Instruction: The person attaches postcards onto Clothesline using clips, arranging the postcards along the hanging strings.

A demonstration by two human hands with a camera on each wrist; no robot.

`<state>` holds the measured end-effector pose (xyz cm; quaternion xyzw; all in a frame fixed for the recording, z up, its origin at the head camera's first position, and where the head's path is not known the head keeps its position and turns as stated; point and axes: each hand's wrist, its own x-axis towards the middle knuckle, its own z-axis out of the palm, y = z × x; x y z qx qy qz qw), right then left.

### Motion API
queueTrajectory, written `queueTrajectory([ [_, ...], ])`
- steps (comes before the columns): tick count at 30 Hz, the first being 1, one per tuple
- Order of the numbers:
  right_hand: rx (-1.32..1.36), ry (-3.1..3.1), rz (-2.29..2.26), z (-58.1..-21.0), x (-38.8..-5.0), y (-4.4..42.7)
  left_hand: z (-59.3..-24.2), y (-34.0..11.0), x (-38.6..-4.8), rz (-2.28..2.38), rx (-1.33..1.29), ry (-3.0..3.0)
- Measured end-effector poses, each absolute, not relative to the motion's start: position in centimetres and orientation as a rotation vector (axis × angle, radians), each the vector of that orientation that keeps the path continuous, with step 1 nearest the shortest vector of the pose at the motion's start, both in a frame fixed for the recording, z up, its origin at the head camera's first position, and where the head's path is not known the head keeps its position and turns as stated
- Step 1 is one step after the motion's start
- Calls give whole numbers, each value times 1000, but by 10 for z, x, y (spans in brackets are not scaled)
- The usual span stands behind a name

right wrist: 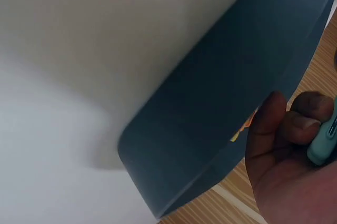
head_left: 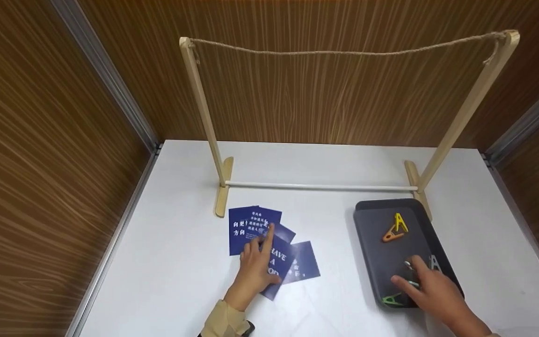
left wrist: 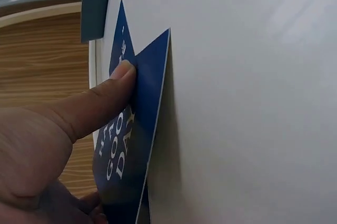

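Observation:
Several dark blue cards with white print point(head_left: 307, 267) lie overlapping on the white table. My left hand point(head_left: 253, 267) rests over them with its index finger stretched out. Its thumb touches the face of the "HAVE A GOOD DAY" card point(left wrist: 142, 97), one edge of which stands off the table. Over a dark grey tray point(head_left: 377, 252) is my right hand point(head_left: 438, 290), with fingers curled round a teal clothespin point(right wrist: 324, 139). In the tray lie a yellow clothespin point(head_left: 400, 222), an orange clothespin point(head_left: 392, 234), a green clothespin point(head_left: 391, 299) and a grey clothespin point(head_left: 434, 263).
Behind the cards and tray stands a wooden frame with two slanted posts point(head_left: 201, 107), a sagging twine line point(head_left: 316, 53) between their tops and a white rod point(head_left: 316, 186) low down. Wood-grain panels point(head_left: 321, 103) enclose the table point(head_left: 180, 262).

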<state>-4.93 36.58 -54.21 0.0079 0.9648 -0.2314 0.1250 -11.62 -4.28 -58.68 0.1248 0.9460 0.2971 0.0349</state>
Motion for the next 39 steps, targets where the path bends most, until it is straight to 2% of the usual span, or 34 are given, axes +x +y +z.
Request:
queueTrajectory([
  [9, 6, 2859, -849, -547, -49, 362, -582, -48, -111, 992, 313, 2928],
  [16, -87, 2931, -909, -540, -52, 353, -559, -52, -106, 1210, 404, 2767],
  [21, -255, 2991, -929, -537, -56, 344, -540, -57, -107, 1389, 486, 2561],
  [27, -465, 2994, -1028, -529, -66, 333, -508, -65, -126, 1671, 489, 2322],
  [33, -603, 2849, -1183, -496, -92, 317, -465, -74, -159, 2042, 350, 2106],
  [39, -881, 2881, -1158, -435, -133, 294, -423, -84, -196, 2386, 256, 1973],
])
